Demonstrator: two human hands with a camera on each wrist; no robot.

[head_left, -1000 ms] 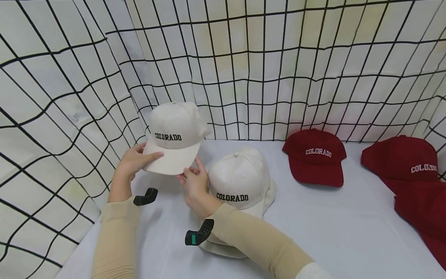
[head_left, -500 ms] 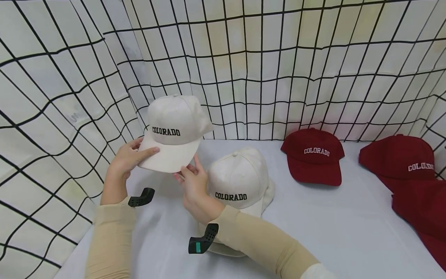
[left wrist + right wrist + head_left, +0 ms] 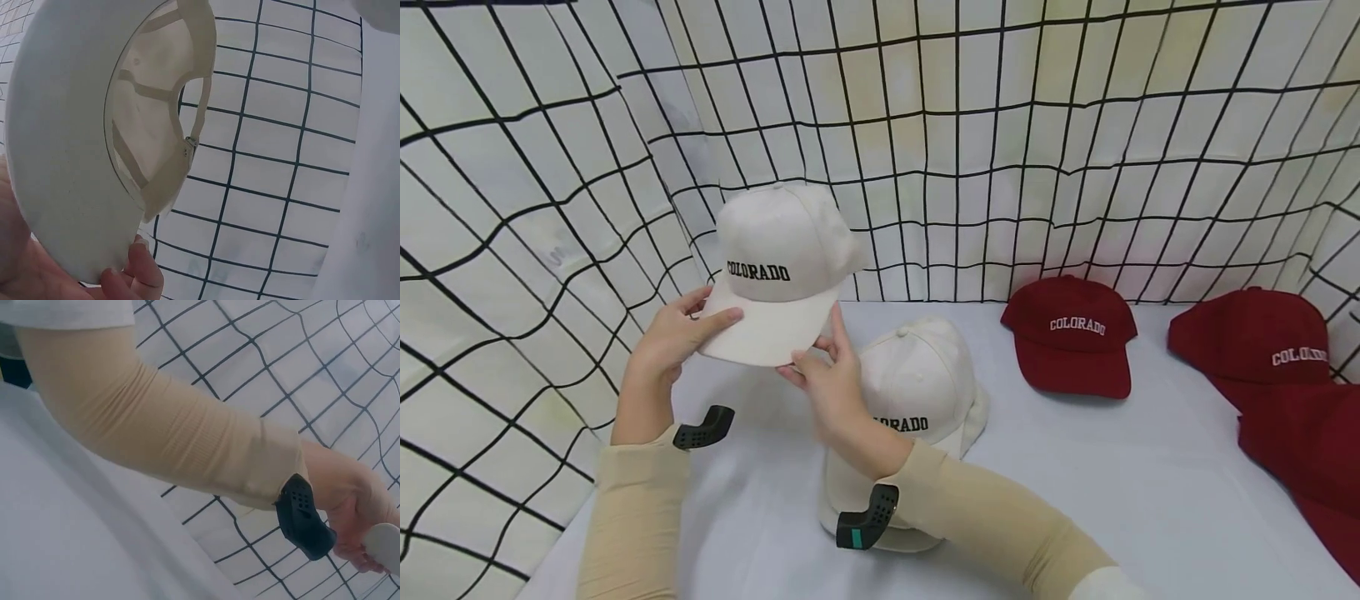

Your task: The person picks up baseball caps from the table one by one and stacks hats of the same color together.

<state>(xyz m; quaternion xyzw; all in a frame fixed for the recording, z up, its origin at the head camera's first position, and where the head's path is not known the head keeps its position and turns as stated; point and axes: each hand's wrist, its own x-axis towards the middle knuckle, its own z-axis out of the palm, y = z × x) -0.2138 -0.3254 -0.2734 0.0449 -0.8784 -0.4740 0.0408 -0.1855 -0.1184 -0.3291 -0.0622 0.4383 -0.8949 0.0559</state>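
A white baseball cap with COLORADO in black letters is held up off the table, brim facing the person. My left hand grips the left side of the brim, thumb on top. My right hand pinches the brim's front right part, its index finger extended up along the edge. In the left wrist view, the brim's underside and back strap show, with fingers at the brim's edge. Behind my right wrist, white caps lie overlapping on the table, partly hidden.
A dark red COLORADO cap lies near the back of the white table. More dark red caps overlap at the right edge. White walls with a black grid net enclose the back and sides.
The held white cap has risen a little. My right hand has shifted to the right along the brim and covers more of the lying white cap. My left hand has moved slightly up and left.
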